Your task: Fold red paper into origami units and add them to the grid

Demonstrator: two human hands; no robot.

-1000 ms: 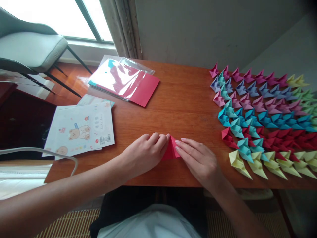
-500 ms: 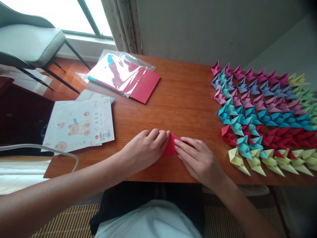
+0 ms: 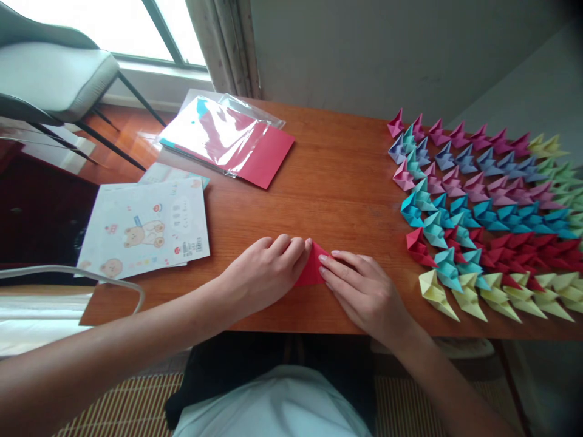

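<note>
A small folded piece of red origami paper point(image 3: 311, 271) lies between my two hands near the table's front edge. My left hand point(image 3: 280, 270) is closed with its fingers curled, gripping the paper's left side and upper corner. From the other side, my right hand point(image 3: 359, 285) has its fingers together, fingertips pressed on the paper's right part; its thumb is hidden. The hands cover much of the paper, so its full shape cannot be made out. To the right stand rows of folded paper pieces point(image 3: 449, 267) in several colours, some teal ones resting on top of others.
A plastic-wrapped pack of coloured paper point(image 3: 268, 159) lies at the back left of the wooden table point(image 3: 332, 188). Nearer are white sheets with a bear print point(image 3: 150, 227). A white cable point(image 3: 109, 279) crosses the left edge. Beyond it stands a grey chair point(image 3: 54, 79).
Both hands stay on the red paper, with only slight finger shifts. The whole view has moved a little, so the table appears slightly higher in the picture.
</note>
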